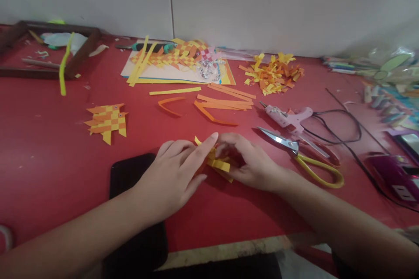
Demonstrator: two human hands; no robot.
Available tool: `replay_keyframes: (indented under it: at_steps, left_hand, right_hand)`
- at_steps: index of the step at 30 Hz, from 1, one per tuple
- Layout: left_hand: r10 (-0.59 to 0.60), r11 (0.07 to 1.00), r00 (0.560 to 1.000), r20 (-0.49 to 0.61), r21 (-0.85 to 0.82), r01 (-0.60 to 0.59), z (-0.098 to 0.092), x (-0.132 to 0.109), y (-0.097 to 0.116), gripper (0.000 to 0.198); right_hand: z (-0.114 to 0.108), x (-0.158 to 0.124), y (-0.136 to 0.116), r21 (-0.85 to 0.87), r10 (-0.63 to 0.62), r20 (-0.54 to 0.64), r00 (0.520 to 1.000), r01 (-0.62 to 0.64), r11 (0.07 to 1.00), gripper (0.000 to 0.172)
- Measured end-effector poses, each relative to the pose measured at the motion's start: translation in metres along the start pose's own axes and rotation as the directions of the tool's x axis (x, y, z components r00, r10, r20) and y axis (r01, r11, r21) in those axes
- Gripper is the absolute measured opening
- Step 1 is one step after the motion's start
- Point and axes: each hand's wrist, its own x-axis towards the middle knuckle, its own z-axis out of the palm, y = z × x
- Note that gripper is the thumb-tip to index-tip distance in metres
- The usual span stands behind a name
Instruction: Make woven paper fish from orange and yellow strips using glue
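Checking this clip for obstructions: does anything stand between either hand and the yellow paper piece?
Nothing visible does. The left hand and right hand are both at the yellow paper piece, partly covering it; the scissors lie off to the right, not between.

Folded yellow paper strips (pixel 220 165), ends jutting out at angles, sit bunched between both hands' fingers (pixel 199 157), partly hidden, over the red worktop (pixel 199 224).

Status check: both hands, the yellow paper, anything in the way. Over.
Left hand, right hand together at folded yellow paper; grip partly hidden. Scissors beyond right forearm, not between hands. Dark flat object partly hidden by left forearm.
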Motion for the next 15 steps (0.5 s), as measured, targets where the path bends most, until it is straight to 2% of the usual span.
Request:
replay_keyframes:
  at_steps: [4,7,11,13,15]
  left_hand:
    - [0.038,0.996,0.999,-0.016,-0.078,-0.039,0.0035,0.0009,-0.0011,0.068]
    - [0.048,0.990,0.998,-0.043,-0.134,-0.054,0.0053,0.0011,-0.0023,0.072]
    - [0.017,0.995,0.995,-0.103,-0.097,-0.027,0.0030,0.0006,-0.0018,0.073]
    - [0.013,0.999,0.993,-0.114,-0.047,-0.019,0.0005,-0.0001,0.0000,0.067]
    - [0.053,0.998,0.989,-0.139,0.027,-0.049,-0.0019,-0.0010,0.0024,0.047]
  right_hand:
    - [-0.0032,0.0027,-0.0023,-0.109,0.000,0.033,0.999,0.003,0.994,0.043]
    - [-0.0056,0.0056,-0.0040,-0.099,-0.090,0.039,0.995,0.094,0.991,0.034]
    - [-0.0057,0.0066,-0.0026,-0.085,-0.181,0.070,0.981,0.187,0.979,0.024]
    - [-0.0046,0.0062,-0.0011,-0.104,-0.186,0.088,0.979,0.194,0.975,0.026]
    - [-0.0033,0.0058,0.0002,-0.132,-0.187,0.096,0.978,0.199,0.971,0.028]
